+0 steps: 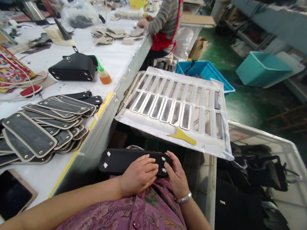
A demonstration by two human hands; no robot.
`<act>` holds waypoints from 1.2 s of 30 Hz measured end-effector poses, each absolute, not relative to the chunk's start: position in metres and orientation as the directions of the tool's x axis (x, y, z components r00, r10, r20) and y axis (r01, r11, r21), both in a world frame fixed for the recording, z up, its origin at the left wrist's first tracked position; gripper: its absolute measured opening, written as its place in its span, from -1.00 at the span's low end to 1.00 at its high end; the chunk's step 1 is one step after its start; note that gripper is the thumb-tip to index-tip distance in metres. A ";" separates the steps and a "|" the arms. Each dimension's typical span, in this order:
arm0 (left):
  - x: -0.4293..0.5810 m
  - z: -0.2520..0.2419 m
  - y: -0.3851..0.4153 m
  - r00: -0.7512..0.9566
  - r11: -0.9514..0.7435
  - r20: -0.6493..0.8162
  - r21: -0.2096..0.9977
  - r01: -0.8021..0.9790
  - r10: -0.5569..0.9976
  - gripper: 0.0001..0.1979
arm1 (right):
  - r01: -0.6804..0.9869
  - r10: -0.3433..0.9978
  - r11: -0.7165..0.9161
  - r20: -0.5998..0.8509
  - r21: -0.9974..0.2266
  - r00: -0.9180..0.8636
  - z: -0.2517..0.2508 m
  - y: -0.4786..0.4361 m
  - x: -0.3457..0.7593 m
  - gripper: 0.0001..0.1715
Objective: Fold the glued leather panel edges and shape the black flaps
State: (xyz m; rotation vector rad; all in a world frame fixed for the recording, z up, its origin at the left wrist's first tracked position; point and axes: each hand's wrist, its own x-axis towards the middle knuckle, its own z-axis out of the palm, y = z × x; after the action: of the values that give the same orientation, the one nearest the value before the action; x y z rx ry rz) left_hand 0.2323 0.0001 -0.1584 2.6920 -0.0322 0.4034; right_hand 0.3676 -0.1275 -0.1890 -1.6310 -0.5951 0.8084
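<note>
A black handbag (128,159) lies across my lap with its long, narrow base facing up. Small white pieces (163,159) sit near the corners of that base. My left hand (140,174) rests flat on the base, its fingers stretched to the right. Around the bag's right end, my right hand (177,175) has its thumb on top beside the white pieces and its fingers over the far edge. The bag's lower part is hidden.
Left, the white table (116,51) bears stacked grey base panels (30,133), a phone (9,193), another black bag (73,66) and a glue bottle (104,75). Ahead lies a slotted board (147,121) with a yellow scraper (182,136). A bin (288,141) holds black bags. A co-worker (165,19) sits beyond.
</note>
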 end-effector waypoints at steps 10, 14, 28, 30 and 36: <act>0.233 -0.165 -0.012 0.923 -0.924 0.375 0.377 -0.067 0.086 -0.79 | 0.544 0.858 -0.009 0.273 -0.839 0.436 -0.195 -0.162 0.360 -0.67; 0.235 -0.164 -0.014 0.912 -0.922 0.396 0.384 -0.060 0.106 -0.81 | 0.595 0.827 -0.011 0.328 -0.804 0.458 -0.200 -0.158 0.358 -0.65; 0.236 -0.165 -0.005 0.903 -0.907 0.430 0.381 -0.179 0.003 -0.84 | 0.447 0.762 0.103 0.359 -0.889 0.539 -0.217 -0.148 0.359 -0.61; 0.236 -0.164 -0.006 0.906 -0.906 0.423 0.383 -0.182 -0.003 -0.84 | 0.432 0.756 0.085 0.340 -0.898 0.559 -0.219 -0.149 0.355 -0.62; 0.234 -0.159 -0.010 0.935 -0.878 0.351 0.463 -0.120 0.057 -0.87 | 0.219 0.754 -0.031 0.121 -0.975 0.645 -0.226 -0.156 0.347 -0.39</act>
State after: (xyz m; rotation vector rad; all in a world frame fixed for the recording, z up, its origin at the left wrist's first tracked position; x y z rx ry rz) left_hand 0.2335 -0.0103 -0.1591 2.5974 -0.0448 0.4913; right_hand 0.3468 -0.1556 -0.2262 -1.5833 -0.8276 0.5194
